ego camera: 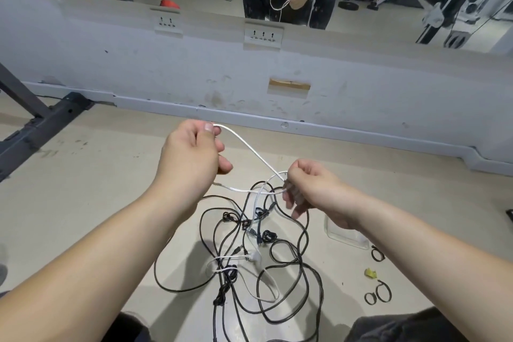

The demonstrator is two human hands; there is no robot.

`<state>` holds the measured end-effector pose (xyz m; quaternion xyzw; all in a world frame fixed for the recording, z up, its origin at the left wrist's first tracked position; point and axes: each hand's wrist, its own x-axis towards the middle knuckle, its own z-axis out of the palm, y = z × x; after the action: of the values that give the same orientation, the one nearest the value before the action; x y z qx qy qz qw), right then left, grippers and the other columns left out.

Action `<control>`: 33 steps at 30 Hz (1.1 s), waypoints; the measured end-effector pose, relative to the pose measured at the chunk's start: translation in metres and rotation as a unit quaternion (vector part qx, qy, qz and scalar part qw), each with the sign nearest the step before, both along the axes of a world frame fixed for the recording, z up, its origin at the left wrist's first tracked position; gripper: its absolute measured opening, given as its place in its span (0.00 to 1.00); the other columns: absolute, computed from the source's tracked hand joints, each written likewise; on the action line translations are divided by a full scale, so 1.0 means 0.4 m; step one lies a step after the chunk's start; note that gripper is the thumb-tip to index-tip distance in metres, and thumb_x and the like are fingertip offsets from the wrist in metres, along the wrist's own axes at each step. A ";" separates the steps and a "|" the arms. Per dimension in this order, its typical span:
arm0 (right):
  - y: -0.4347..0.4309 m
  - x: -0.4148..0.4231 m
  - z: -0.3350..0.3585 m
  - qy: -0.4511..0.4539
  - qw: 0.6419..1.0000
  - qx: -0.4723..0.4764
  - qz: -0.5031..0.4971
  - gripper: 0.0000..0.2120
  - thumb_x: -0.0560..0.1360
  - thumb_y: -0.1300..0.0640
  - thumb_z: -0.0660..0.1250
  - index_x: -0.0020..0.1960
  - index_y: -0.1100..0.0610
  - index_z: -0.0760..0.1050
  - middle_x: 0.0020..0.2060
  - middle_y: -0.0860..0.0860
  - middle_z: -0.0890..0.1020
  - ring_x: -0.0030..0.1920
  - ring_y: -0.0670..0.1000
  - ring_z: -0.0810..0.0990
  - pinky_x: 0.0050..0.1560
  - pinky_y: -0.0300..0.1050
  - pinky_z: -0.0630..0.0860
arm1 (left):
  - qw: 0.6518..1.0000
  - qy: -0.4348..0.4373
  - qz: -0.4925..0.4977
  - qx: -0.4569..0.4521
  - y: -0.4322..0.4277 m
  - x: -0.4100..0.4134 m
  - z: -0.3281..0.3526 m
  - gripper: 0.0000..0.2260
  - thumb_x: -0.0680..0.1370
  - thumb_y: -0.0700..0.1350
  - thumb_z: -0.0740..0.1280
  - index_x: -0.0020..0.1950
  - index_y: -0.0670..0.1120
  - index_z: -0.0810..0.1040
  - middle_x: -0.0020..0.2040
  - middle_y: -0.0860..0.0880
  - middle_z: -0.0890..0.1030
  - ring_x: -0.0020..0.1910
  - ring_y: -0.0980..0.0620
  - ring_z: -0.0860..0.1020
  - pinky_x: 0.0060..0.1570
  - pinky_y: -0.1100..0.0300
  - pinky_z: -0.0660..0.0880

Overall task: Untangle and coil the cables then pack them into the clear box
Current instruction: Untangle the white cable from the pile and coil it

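A white cable (pixel 247 146) stretches between both hands above the floor. My left hand (pixel 191 154) pinches its upper end between thumb and fingers. My right hand (pixel 311 189) grips the cable lower down, where it loops back to the left. Below them a tangle of black cables (pixel 277 258) with several knots lies on the floor, with other white cables (pixel 258 258) mixed in. The clear box (pixel 347 236) sits on the floor at the right, partly hidden under my right forearm.
Small black cable ties (pixel 379 294) and a yellow scrap (pixel 370 273) lie on the floor at the right. A wall with sockets (pixel 263 35) and a mirror stands ahead. A dark metal frame (pixel 41 122) is at the left. My knees show at the bottom edge.
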<state>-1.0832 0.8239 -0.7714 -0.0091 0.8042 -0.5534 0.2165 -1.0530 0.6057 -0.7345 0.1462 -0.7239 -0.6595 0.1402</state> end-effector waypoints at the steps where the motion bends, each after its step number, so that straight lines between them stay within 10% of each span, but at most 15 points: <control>1: 0.007 -0.004 -0.010 0.006 0.999 0.047 -0.011 0.08 0.80 0.56 0.57 0.48 0.60 0.71 0.41 0.58 0.84 0.38 0.54 0.79 0.39 0.50 0.79 | 1.000 0.002 0.003 0.024 -0.003 -0.002 0.005 0.11 0.87 0.46 0.56 0.54 0.46 0.77 0.36 0.52 0.77 0.23 0.53 0.75 0.40 0.47 0.83; 8: 0.061 0.010 -0.041 -0.042 0.959 0.274 0.062 0.09 0.80 0.59 0.61 0.59 0.57 0.74 0.55 0.57 0.81 0.47 0.54 0.78 0.45 0.48 0.77 | 0.985 -0.025 -0.157 0.061 0.008 0.023 0.026 0.10 0.87 0.45 0.58 0.50 0.48 0.76 0.30 0.53 0.75 0.23 0.55 0.67 0.21 0.64 0.63; 12: 0.018 0.030 0.014 -0.009 0.991 0.039 0.126 0.23 0.76 0.70 0.69 0.67 0.52 0.76 0.62 0.54 0.81 0.64 0.51 0.79 0.63 0.44 0.76 | 0.966 -0.046 -0.245 0.062 0.031 0.038 0.016 0.09 0.87 0.47 0.59 0.51 0.49 0.77 0.29 0.49 0.75 0.21 0.54 0.65 0.23 0.65 0.62; 16: -0.012 0.059 0.070 -0.123 0.955 -0.148 0.223 0.06 0.78 0.60 0.66 0.53 0.60 0.79 0.46 0.62 0.85 0.54 0.62 0.84 0.65 0.57 0.75 | 0.974 -0.055 -0.217 0.043 0.035 0.029 -0.001 0.09 0.87 0.48 0.60 0.51 0.49 0.78 0.28 0.50 0.75 0.21 0.52 0.66 0.23 0.64 0.62; 20: -0.030 0.062 0.084 -0.144 0.959 -0.208 0.126 0.14 0.84 0.50 0.61 0.47 0.58 0.75 0.28 0.52 0.65 0.27 0.51 0.65 0.40 0.52 0.78 | 0.992 -0.019 -0.123 -0.026 0.005 0.006 -0.019 0.09 0.86 0.48 0.60 0.50 0.50 0.78 0.27 0.51 0.74 0.23 0.51 0.66 0.23 0.62 0.63; 25: -0.019 0.051 0.104 -0.121 0.960 -0.243 0.066 0.10 0.85 0.55 0.59 0.56 0.57 0.78 0.26 0.49 0.61 0.25 0.48 0.56 0.26 0.40 0.62 | 0.963 -0.001 -0.123 -0.241 -0.012 0.000 -0.054 0.08 0.84 0.50 0.61 0.47 0.53 0.78 0.34 0.45 0.81 0.29 0.47 0.73 0.32 0.55 0.71; 29: -0.029 0.071 0.124 -0.171 0.928 -0.313 0.111 0.09 0.84 0.60 0.58 0.49 0.59 0.75 0.46 0.61 0.83 0.40 0.57 0.82 0.46 0.53 0.82 | 0.930 -0.053 -0.218 -0.290 0.025 0.018 -0.086 0.08 0.81 0.46 0.64 0.46 0.57 0.79 0.34 0.50 0.82 0.34 0.44 0.78 0.35 0.53 0.77; 33: -0.030 0.051 0.128 -0.160 0.907 -0.389 -0.012 0.10 0.85 0.63 0.55 0.47 0.59 0.72 0.60 0.64 0.83 0.59 0.60 0.84 0.60 0.58 0.81 | 0.935 -0.104 -0.303 -0.154 0.085 0.041 -0.098 0.16 0.84 0.45 0.60 0.45 0.65 0.79 0.31 0.51 0.81 0.27 0.48 0.79 0.28 0.56 0.77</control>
<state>-1.0628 0.8119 -0.7203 0.0060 0.4802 -0.8188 0.3144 -1.0368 0.6398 -0.7738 -0.0361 -0.8369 -0.5324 -0.1217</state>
